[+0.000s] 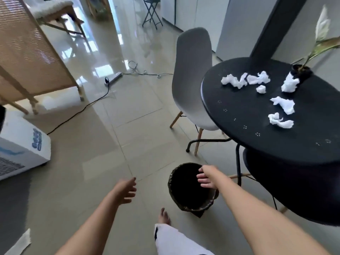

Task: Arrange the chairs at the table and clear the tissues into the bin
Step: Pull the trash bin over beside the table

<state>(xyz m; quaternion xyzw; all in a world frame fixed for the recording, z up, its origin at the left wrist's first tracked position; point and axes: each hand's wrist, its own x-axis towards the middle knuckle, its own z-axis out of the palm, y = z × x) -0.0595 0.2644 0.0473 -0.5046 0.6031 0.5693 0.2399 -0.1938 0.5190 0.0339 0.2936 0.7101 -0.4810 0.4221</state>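
Note:
Several crumpled white tissues (281, 104) lie scattered on the round black table (239, 115) at the right. A grey shell chair (191, 76) with wooden legs stands tucked against the table's left side. A second black chair seat (287, 183) sits under the table's near edge. On the floor below stands a round black bin (184, 194) lined with a dark bag. My right hand (207, 176) hovers over the bin's rim, fingers spread, holding nothing. My left hand (126, 190) is open above the bare floor to the bin's left.
A small potted plant (301, 70) stands on the table's far side by a dark pillar (272, 32). A white appliance (22, 146) sits at left, a wooden slatted screen (27, 52) behind it. Cables and a power strip (114, 77) cross the tiled floor. My bare foot (163, 217) is near the bin.

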